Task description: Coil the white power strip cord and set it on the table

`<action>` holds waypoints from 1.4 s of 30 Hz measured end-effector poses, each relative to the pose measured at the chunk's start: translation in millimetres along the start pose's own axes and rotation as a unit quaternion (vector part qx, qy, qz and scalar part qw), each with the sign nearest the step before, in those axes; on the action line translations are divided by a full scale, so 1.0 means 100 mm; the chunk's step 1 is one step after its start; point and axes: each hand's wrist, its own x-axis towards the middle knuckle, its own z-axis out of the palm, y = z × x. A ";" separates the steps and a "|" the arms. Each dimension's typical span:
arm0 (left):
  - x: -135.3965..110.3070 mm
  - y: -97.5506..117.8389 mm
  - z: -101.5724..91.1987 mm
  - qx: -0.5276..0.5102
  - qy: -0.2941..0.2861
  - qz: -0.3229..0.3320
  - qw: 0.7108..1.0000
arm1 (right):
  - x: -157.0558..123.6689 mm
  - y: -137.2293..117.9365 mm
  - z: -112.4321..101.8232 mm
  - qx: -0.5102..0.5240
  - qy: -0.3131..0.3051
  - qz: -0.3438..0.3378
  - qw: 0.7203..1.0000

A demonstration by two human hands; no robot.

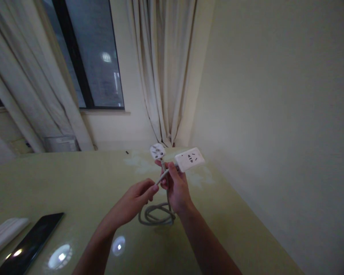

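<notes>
Both hands are above the table, on a grey cable (157, 221) that hangs below them in loose loops. My left hand (145, 193) pinches the cable between thumb and fingers. My right hand (176, 187) is closed around the cable near its two ends. A white socket block (189, 159) with several dark slots juts out to the right above this hand, its slotted face toward me. Just left of it, a white plug (157, 151) with metal pins points up and away. Whether the lowest loops touch the table, I cannot tell.
A shiny greenish table (103, 175) spreads below, meeting a plain wall (275, 114) on the right. At the lower left lie a black flat panel (34, 244) and a white long object (5, 233). A small dark piece (127, 152) lies near the far edge, before curtains (169, 76).
</notes>
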 end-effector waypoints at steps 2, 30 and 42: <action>-0.03 -0.02 -0.04 0.037 -0.039 0.003 0.999 | 0.02 -0.05 -0.02 0.015 0.039 -0.015 0.999; -0.11 0.12 -0.06 -0.064 0.260 0.003 0.964 | 0.36 -0.01 -0.61 -0.437 -0.056 0.084 0.894; -0.15 0.02 -0.28 -0.258 0.304 0.031 0.916 | 0.42 -0.06 -0.56 -0.100 0.053 0.104 0.988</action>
